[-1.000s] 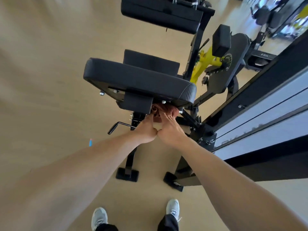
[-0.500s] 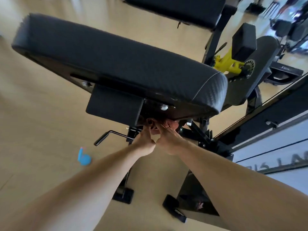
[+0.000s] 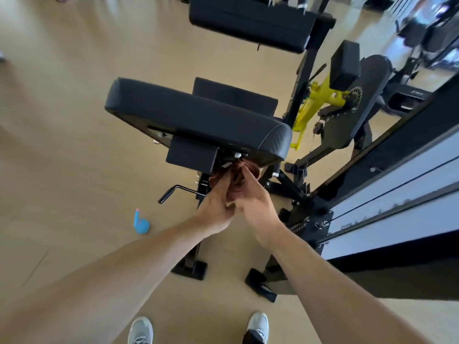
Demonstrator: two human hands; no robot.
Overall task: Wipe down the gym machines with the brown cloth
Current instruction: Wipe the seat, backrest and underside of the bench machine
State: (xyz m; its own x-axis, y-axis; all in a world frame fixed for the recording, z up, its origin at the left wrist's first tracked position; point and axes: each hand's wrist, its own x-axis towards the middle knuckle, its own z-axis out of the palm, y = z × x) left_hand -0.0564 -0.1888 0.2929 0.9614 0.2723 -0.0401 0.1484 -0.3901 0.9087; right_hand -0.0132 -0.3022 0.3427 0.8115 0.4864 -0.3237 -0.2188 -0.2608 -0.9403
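**Both hands on the cloth under the seat pad**

Brown cloth (image 3: 239,173) bunched up against the underside of the black seat pad (image 3: 196,115), at its near right corner, just below a silver bolt (image 3: 237,155) in the bracket there. Left hand (image 3: 217,209) reaching up from below, fingers curled into the left part of the cloth. Right hand (image 3: 255,203) touching the left one, fingers curled round the cloth's right part, one finger stretched up along the fabric toward the pad. Both forearms bare, meeting under the pad.

Black crank handle (image 3: 181,191) sticking out to the left of the seat post, just beside the left hand. Yellow lever arm (image 3: 314,101) beyond the pad's right end, next to a black round plate. Second black pad (image 3: 250,21) further off, at the top. Small blue object (image 3: 141,223) on the tan floor (image 3: 62,145) left of the machine's feet; blurred, cannot tell what kind. Two grey shoes (image 3: 140,330) at the bottom edge. White-panelled weight housing with a cable along the right side.
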